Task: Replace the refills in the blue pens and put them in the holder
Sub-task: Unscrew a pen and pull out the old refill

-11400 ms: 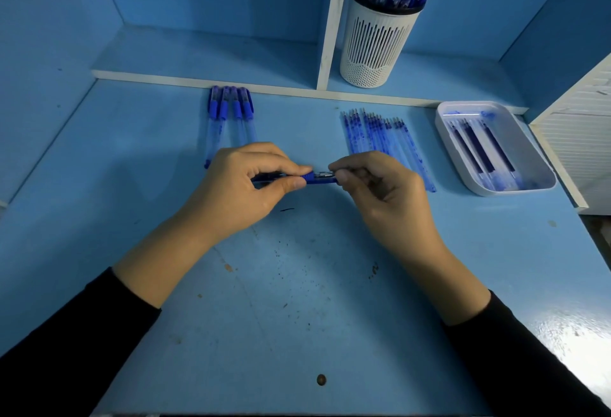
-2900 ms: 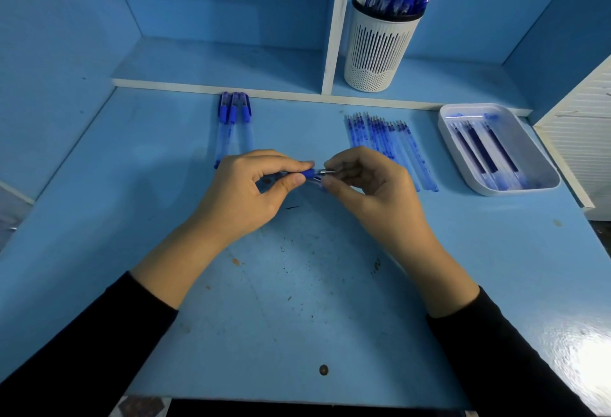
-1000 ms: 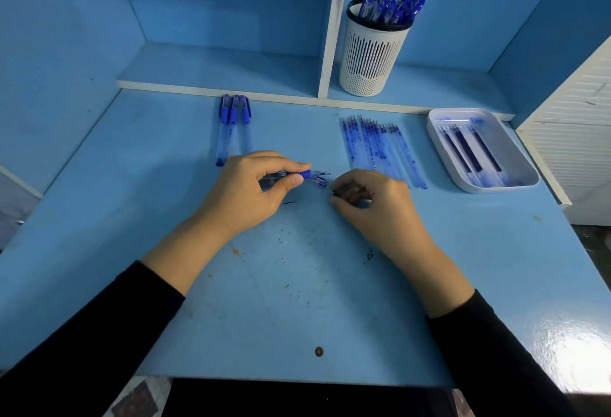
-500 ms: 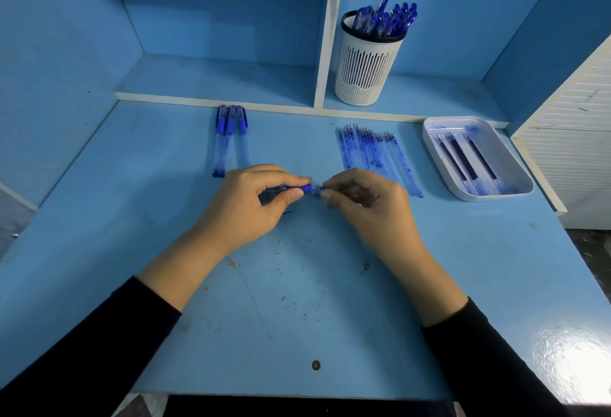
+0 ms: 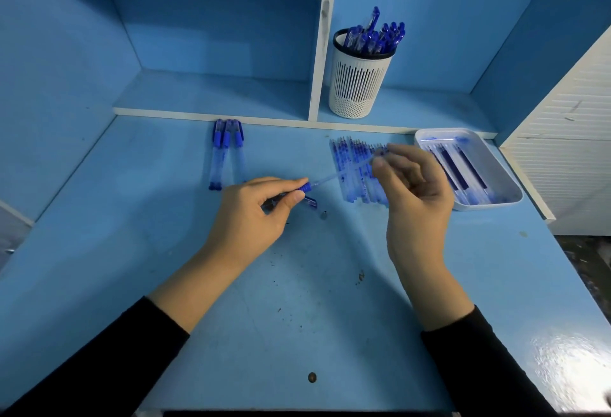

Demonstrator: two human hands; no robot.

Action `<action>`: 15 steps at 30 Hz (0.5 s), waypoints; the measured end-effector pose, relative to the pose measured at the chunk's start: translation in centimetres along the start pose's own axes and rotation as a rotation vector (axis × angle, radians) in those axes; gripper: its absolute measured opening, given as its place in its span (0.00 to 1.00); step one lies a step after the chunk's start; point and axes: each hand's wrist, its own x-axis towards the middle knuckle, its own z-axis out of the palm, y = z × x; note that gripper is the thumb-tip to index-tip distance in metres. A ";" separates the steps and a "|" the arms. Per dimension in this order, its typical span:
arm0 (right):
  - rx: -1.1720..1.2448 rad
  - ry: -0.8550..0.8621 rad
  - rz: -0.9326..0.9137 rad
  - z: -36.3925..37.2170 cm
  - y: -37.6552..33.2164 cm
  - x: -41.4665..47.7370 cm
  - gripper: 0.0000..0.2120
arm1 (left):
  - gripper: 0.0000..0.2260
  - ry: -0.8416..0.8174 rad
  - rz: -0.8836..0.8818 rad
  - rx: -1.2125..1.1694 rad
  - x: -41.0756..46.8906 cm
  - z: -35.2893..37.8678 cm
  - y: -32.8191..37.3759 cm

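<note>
Refill, thin clear tube, pinched by right hand; left hand grips blue pen.

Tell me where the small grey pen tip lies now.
In the head view, the pen tip lies on the desk, just right of the left hand and below the row of refills.

The left hand is holding a blue pen over the counter. The right hand is pinching a thin clear refill that is sticking out of the pen's end. A small metal tip is lying near the pen. More refills are lying in a row, farther back.
</note>
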 end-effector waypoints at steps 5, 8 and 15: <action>-0.046 0.064 0.005 0.3 0.1 0.3 0.09 | 0.09 -0.013 0.003 -0.021 -0.1 0.5 0.4; 0.039 0.087 0.067 0.3 0.0 1.4 0.08 | 0.10 -0.005 0.002 0.007 0.3 0.6 0.0; 0.151 0.018 0.122 0.6 -0.2 5.7 0.08 | 0.10 0.059 0.063 0.074 1.8 1.0 -0.6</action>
